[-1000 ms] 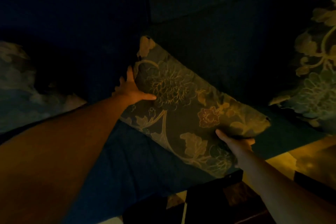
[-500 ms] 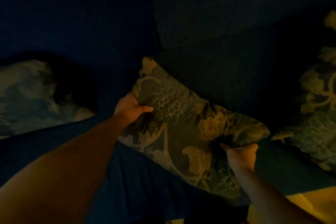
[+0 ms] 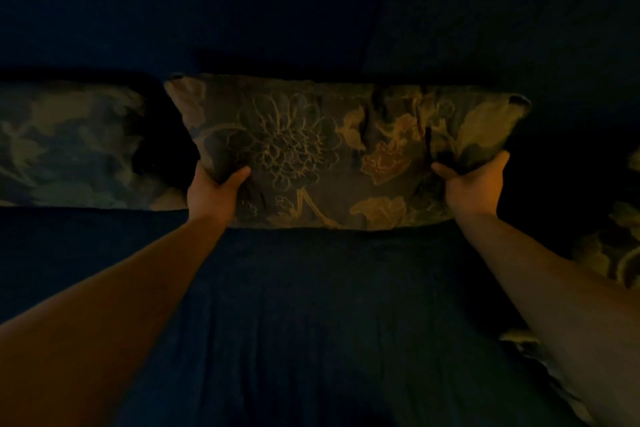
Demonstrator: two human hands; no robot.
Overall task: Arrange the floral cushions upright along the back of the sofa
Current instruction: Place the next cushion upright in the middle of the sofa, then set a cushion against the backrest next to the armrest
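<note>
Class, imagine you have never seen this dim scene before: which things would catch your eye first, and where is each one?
First, the middle floral cushion standing against the dark sofa back, centre frame. Next, the two bare hands on its lower corners: the left hand and the right hand, each in a firm grip with forearms reaching up from the bottom. A second floral cushion sits to its left, another at the right edge.
</note>
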